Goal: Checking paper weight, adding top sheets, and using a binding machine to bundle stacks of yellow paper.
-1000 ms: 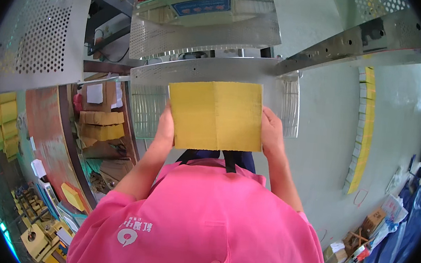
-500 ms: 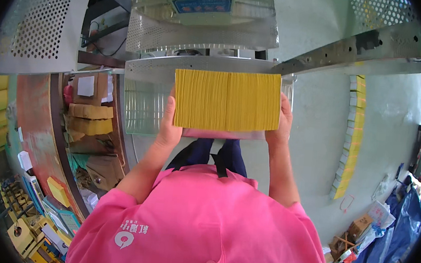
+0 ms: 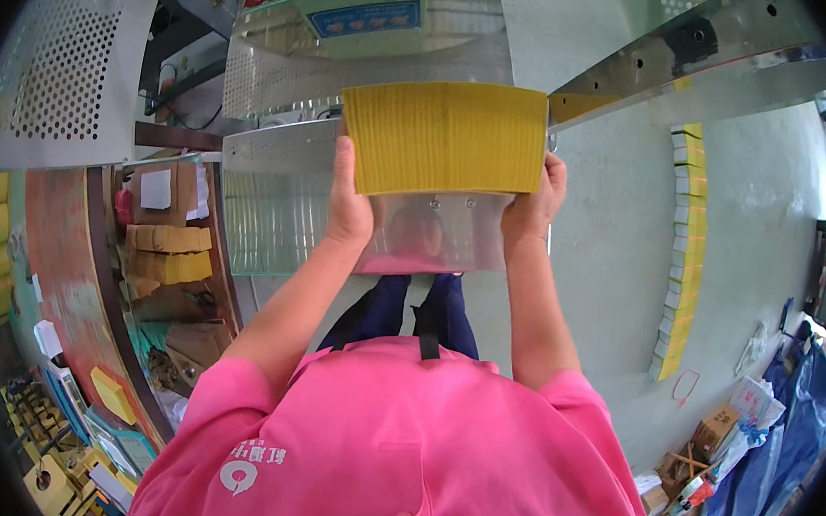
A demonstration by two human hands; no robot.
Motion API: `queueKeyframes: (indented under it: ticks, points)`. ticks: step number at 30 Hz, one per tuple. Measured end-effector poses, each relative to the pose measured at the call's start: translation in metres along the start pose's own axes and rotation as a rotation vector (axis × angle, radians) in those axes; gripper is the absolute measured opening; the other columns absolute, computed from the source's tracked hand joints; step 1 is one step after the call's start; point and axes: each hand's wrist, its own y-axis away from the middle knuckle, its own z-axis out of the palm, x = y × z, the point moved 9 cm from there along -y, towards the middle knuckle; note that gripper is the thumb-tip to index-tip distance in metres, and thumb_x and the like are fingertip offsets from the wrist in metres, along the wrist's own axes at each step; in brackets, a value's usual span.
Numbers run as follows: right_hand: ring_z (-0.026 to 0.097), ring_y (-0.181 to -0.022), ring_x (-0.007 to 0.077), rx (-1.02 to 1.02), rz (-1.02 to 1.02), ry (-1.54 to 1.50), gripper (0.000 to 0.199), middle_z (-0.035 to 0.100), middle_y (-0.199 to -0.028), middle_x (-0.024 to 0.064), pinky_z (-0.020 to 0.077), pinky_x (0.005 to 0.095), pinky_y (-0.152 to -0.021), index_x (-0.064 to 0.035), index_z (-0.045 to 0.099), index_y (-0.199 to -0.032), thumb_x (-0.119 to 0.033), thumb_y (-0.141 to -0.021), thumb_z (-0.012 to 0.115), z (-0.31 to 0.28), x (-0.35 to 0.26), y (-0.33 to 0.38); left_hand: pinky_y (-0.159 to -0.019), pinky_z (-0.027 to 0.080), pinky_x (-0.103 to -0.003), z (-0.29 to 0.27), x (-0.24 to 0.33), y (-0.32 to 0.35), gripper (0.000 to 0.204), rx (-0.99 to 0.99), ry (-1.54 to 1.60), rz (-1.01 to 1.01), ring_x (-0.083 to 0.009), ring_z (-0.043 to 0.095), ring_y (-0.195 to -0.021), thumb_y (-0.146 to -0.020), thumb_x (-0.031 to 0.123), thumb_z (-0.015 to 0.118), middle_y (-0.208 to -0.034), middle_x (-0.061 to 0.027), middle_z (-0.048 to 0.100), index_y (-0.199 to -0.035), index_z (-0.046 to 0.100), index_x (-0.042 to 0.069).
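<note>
Two hands: both grip one yellow stack of sheets [image 3: 443, 138], held edge-on above the shiny metal machine table [image 3: 270, 206].
Perforated guard: a grey perforated metal panel [image 3: 57, 60] stands well to the left of the stack.
Shelf: left of and below the stack, flat cardboard and yellow bundles [image 3: 168, 251] lie in an open rack.
Left hand: the left hand [image 3: 347, 203] clasps the stack's left lower corner, thumb side up along its edge, fingers curled behind it and mostly hidden.
Stack: it sits between the two hands, its ribbed sheet edges facing the camera, its lower edge over the table's clear front plate [image 3: 424, 239].
Right hand: the right hand [image 3: 534, 198] clamps the stack's right lower corner, fingers wrapped round the side.
Rail: a steel rail [image 3: 685, 71] runs up and away from the stack's right top corner.
Floor row: right of the stack, a line of yellow bundles on the floor [image 3: 684, 252] runs along the grey concrete.
</note>
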Motion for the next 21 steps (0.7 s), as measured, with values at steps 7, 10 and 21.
queueKeyframes:
  ticks: [7, 10, 21]
  points:
    - [0.056, -0.089, 0.0174, -0.138, -0.725, 0.615, 0.016, 0.060, -0.095, 0.0081, 0.0474, 0.0291, -0.080, 0.0007, 0.058, -0.103, 0.001, -0.088, 0.053, 0.001, -0.106, 0.031, -0.108, 0.029, -0.032, -0.018, -0.006, -0.011, 0.064, 0.054, 0.019, 0.094, -0.0164, 0.047, -0.123, -0.099, 0.056, 0.039, -0.132, -0.0061, 0.054, -0.132, 0.053, 0.003]
    - [0.056, -0.117, 0.0277, -0.528, -1.109, 0.899, 0.039, 0.060, -0.122, 0.0155, 0.0435, 0.0367, -0.099, 0.0013, 0.057, -0.121, 0.001, -0.082, 0.059, 0.075, -0.150, 0.125, -0.117, 0.021, -0.034, -0.016, -0.006, -0.006, 0.063, -0.083, 0.010, -0.009, -0.0210, 0.027, -0.142, -0.103, 0.043, 0.034, -0.153, -0.0091, 0.032, -0.151, 0.025, 0.003]
    - [0.025, -0.145, 0.0311, -0.764, -1.148, 1.510, 0.079, 0.033, -0.154, 0.0143, 0.0150, 0.0516, -0.117, -0.0015, 0.035, -0.146, -0.051, -0.087, 0.056, 0.162, -0.104, 0.127, -0.108, 0.030, -0.034, -0.010, 0.002, 0.002, 0.055, -0.001, 0.161, -0.035, -0.0175, 0.045, -0.126, -0.104, 0.048, 0.033, -0.134, -0.0048, 0.054, -0.135, 0.050, 0.005]
